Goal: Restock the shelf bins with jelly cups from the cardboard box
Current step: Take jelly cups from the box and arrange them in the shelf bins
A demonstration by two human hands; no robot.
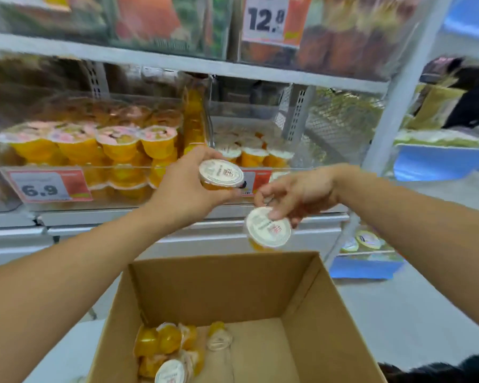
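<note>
I am holding one jelly cup (221, 174) in my left hand (188, 186), fingers curled around it, before the right shelf bin (260, 150). My right hand (296, 194) is pinching another cup (268, 227) above the cardboard box (310, 313).

both hands (190, 186) (299, 193) raised, fingers curled, gripping

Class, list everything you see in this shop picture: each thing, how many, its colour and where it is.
Cardboard box: one, brown, open, bottom centre.
Loose jelly cups: several, yellow, box's left corner.
Left bin cups: many, yellow, pink lids.
Right bin cups: several, yellow, white lids.
Price tags: two, orange-white; 6.9 lower left, 12.8 top.
Held cups: two, white-lidded; upper cup, lower cup.
Left hand: grips upper cup.
Right hand: pinches lower cup.
</note>
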